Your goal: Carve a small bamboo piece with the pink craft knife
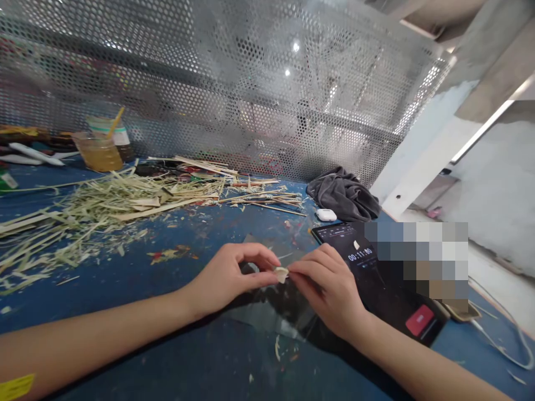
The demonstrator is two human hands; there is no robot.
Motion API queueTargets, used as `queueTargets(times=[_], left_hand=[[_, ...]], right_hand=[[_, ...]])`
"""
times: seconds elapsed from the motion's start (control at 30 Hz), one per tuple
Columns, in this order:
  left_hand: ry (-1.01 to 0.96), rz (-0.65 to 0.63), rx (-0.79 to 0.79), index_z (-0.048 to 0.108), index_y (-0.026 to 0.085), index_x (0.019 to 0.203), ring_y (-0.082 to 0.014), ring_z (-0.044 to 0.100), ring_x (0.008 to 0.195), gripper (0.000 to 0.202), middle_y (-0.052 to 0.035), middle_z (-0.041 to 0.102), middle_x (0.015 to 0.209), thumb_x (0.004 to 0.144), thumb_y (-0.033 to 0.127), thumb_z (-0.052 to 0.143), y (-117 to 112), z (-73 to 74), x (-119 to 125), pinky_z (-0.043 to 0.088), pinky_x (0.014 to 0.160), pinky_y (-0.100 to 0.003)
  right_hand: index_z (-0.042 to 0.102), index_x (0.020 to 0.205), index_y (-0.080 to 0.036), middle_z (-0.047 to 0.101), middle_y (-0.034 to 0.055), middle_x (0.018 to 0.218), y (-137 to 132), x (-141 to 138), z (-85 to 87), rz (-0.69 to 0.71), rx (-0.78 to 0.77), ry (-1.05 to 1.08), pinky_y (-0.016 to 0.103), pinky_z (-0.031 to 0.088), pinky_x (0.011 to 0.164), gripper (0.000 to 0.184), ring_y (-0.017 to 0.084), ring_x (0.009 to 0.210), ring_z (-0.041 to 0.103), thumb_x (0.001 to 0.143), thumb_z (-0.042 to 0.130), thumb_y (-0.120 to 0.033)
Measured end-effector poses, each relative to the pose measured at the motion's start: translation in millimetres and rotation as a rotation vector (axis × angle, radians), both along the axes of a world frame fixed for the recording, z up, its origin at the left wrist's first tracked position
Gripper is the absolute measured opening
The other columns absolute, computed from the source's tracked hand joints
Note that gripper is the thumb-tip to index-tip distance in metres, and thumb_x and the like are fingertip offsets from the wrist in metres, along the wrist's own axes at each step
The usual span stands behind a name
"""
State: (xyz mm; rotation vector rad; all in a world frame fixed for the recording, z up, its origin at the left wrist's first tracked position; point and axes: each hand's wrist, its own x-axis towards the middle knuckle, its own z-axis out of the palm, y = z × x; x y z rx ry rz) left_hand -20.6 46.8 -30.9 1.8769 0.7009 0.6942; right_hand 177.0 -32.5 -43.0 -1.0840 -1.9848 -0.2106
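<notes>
A small cream-coloured, curved piece (281, 274) is held up between my two hands, a little above the table. My left hand (234, 274) pinches its left side between thumb and fingers. At its right edge, the fingertips of my right hand (330, 287) are pressed together on it. Its exact kind is too small to tell. Beneath the hands lies a smooth dark glassy sheet (267, 317) on the blue table (159, 345). Just beyond my right hand, a tablet (376, 278) shows a running-style time readout, with another pale flake (356, 245) on its screen.
Pale plant strips (125, 200) are heaped at left, beside bundled thin sticks (267, 197). Behind them stand a cup of amber liquid (100, 153) and a jar (121, 139). A white earbud case (326, 215), dark cloth (345, 194) and perforated metal panel (251, 72) line the back. A cable (507, 353) trails right.
</notes>
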Motion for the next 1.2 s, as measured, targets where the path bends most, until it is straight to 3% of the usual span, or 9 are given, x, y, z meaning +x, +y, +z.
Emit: queueTargets(times=[0.1,0.23,0.43,0.63,0.73,0.83,0.93,1.03,1.2], left_hand=[[0.035,0.034,0.040,0.073,0.021,0.077,-0.0115,0.062,0.069,0.015,0.0026,0.070,0.073,0.075,0.036,0.074,2,0.0,1,0.047,0.068,-0.022],[-0.033,0.066,-0.058,0.073,0.020,0.082,-0.0127,0.062,0.071,0.018,0.0004,0.071,0.077,0.077,0.037,0.070,6,0.0,3,0.047,0.065,-0.022],[-0.116,0.081,-0.108,0.069,0.019,0.084,-0.0120,0.063,0.074,0.015,0.0015,0.070,0.080,0.080,0.033,0.065,9,-0.8,3,0.048,0.071,-0.022],[0.176,0.021,0.226,0.073,0.023,0.085,-0.0150,0.063,0.082,0.016,0.0024,0.072,0.085,0.084,0.036,0.064,19,-1.0,-4,0.044,0.079,-0.026],[0.292,-0.103,0.384,0.074,0.023,0.083,-0.0165,0.063,0.090,0.014,0.0011,0.072,0.089,0.085,0.034,0.064,33,-0.8,-8,0.042,0.086,-0.027],[0.333,-0.261,0.387,0.075,0.024,0.083,-0.0178,0.062,0.100,0.013,-0.0007,0.071,0.099,0.086,0.032,0.065,44,0.1,-11,0.040,0.092,-0.028],[0.377,-0.392,0.371,0.074,0.028,0.084,-0.0197,0.056,0.114,0.008,0.0011,0.070,0.106,0.086,0.031,0.067,42,1.9,-11,0.020,0.113,-0.041],[0.402,-0.489,0.367,0.073,0.031,0.087,-0.0186,0.054,0.117,0.005,0.0044,0.072,0.100,0.086,0.029,0.068,33,3.1,-9,-0.009,0.115,-0.050],[0.373,-0.551,0.475,0.072,0.029,0.083,-0.0188,0.050,0.119,0.007,0.0038,0.072,0.091,0.087,0.028,0.067,29,2.0,-6,-0.012,0.114,-0.048]], right_hand=[[0.067,0.097,-0.018,0.067,0.0048,0.088,2,2,-2.1,-0.103,-0.088,-0.069,0.037,0.046,0.073,0.013,0.020,0.081,0.054,0.092,0.055,-0.015],[0.069,0.106,-0.016,0.065,0.0103,0.102,8,7,-6.8,-0.243,-0.291,-0.218,0.043,0.048,0.081,0.019,0.026,0.093,0.055,0.089,0.060,-0.020],[0.071,0.098,-0.021,0.067,0.0055,0.094,12,9,-7.4,-0.107,-0.389,-0.265,0.037,0.048,0.078,0.012,0.022,0.088,0.057,0.090,0.062,-0.023],[0.058,0.089,-0.016,0.065,0.0054,0.085,9,9,-4.0,-0.076,-0.402,-0.223,0.029,0.047,0.069,0.009,0.019,0.078,0.060,0.091,0.053,-0.009],[0.054,0.095,-0.016,0.064,0.0045,0.079,6,12,-3.3,-0.037,-0.350,-0.198,0.026,0.045,0.062,0.011,0.016,0.070,0.060,0.095,0.044,-0.012],[0.054,0.096,-0.017,0.063,0.0029,0.078,3,13,-2.6,0.042,-0.306,-0.241,0.023,0.042,0.060,0.016,0.015,0.067,0.059,0.099,0.038,-0.018],[0.057,0.095,-0.019,0.061,0.0007,0.074,0,11,-2.3,0.095,-0.268,-0.338,0.023,0.036,0.055,0.023,0.013,0.061,0.056,0.101,0.036,-0.024],[0.060,0.088,-0.019,0.057,-0.0012,0.066,-1,8,-2.6,0.130,-0.196,-0.416,0.025,0.029,0.050,0.029,0.012,0.053,0.049,0.101,0.034,-0.023],[0.060,0.081,-0.017,0.056,-0.0018,0.063,-3,4,-3.1,0.206,-0.169,-0.489,0.028,0.025,0.050,0.033,0.011,0.052,0.046,0.100,0.033,-0.022]])
